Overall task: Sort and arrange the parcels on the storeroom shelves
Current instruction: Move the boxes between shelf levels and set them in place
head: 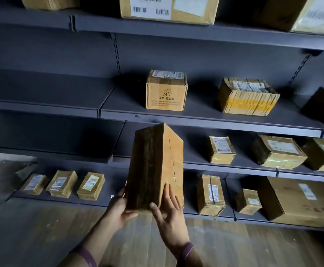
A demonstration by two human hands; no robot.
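Note:
A tall taped cardboard parcel (155, 166) stands on end in the air in front of the dark metal shelves (195, 118). My left hand (119, 211) holds its lower left corner, with the thumb under the near bottom edge and the fingers behind the box. My right hand (169, 211) lies flat against its lower right face with the fingers straight and the thumb at the bottom edge. On the shelf above sits a printed box (166, 91) with a tree logo, and to its right a crumpled box (247, 97) with yellow tape.
Small labelled parcels (61, 184) line the bottom shelf at left. More boxes (211, 195) stand on the lower shelves at right, with a large carton (299, 203) at the far right. The top shelf holds big cartons (169, 8). Wooden floor (41, 237) lies below.

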